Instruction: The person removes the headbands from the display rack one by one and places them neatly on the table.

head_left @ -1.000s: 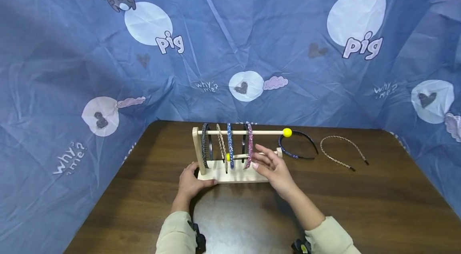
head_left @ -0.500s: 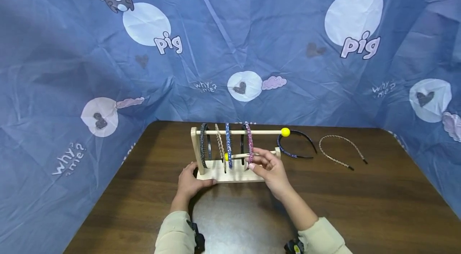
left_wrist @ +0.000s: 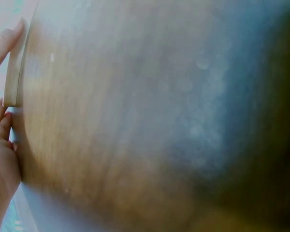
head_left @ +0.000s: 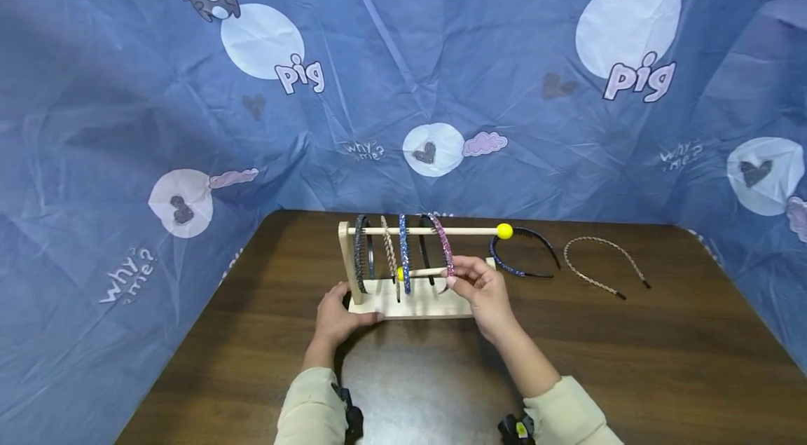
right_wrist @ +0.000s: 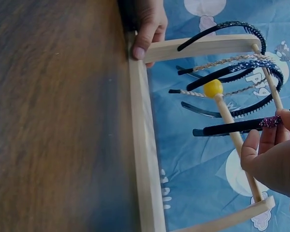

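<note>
A wooden headband stand [head_left: 430, 305] has two rods tipped with yellow balls. My left hand [head_left: 337, 319] grips its base at the left end, thumb along the front edge. On the upper rod hang a black, a braided beige, and a blue glitter headband [head_left: 404, 249], plus a pink glitter headband [head_left: 444, 249] furthest right. My right hand [head_left: 488, 294] pinches the pink one low on its near side, between thumb and fingers, so it leans right. In the right wrist view, the pink headband's black ends [right_wrist: 222, 128] point away from the fingers.
On the brown table [head_left: 630, 361], right of the stand, lie a dark blue headband [head_left: 507, 268] and a braided beige headband [head_left: 592, 282]. A blue patterned cloth [head_left: 353, 101] hangs behind the table.
My right hand has moved from beside the pink headband to pinching it. Its lower part has swung right. The left hand stays on the base.
</note>
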A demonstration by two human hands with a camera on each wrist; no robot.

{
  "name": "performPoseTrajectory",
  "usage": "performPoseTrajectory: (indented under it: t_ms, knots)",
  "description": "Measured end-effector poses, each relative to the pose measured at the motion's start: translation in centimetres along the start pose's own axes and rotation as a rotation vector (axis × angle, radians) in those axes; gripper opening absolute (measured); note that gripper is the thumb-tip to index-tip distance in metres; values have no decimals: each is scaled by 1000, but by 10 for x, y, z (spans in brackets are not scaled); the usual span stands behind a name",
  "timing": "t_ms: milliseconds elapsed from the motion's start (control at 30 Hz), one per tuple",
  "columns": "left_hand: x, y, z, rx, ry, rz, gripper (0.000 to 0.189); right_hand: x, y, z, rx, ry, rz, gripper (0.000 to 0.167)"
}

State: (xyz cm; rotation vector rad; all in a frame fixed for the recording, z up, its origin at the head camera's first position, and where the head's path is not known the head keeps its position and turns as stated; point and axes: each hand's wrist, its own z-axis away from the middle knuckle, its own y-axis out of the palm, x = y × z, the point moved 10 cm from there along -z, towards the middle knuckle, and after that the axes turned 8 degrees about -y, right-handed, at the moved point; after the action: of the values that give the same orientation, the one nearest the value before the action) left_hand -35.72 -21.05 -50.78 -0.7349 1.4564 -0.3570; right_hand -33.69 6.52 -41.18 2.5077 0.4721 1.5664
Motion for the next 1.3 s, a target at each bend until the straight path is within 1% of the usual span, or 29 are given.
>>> performPoseTrajectory:
  t_ms: [167,333,467,700,900,1100,1300]
  knots:
    - [-1,0,-1,3,14,6,79,7,0,-3,-35,-16,-44,27]
    - [0,1,-2,20,-11,3,83,14,-3,-3,-72,-25,-55,25]
    - [-1,1,0,23,-17,-3,84,21,-8,0,-89,-47,-84,27]
    - [0,1,2,30,-24,12,81,35,-19,5,-79,-110,-146,32]
    - [3,0,-2,31,-22,8,77,48,-32,6,-78,-168,-183,34]
    - [5,0,-3,28,-29,3,80,65,-43,4,-61,-248,-281,35]
    - [5,2,-3,37,-43,6,81,75,-55,6,-87,-260,-336,34]
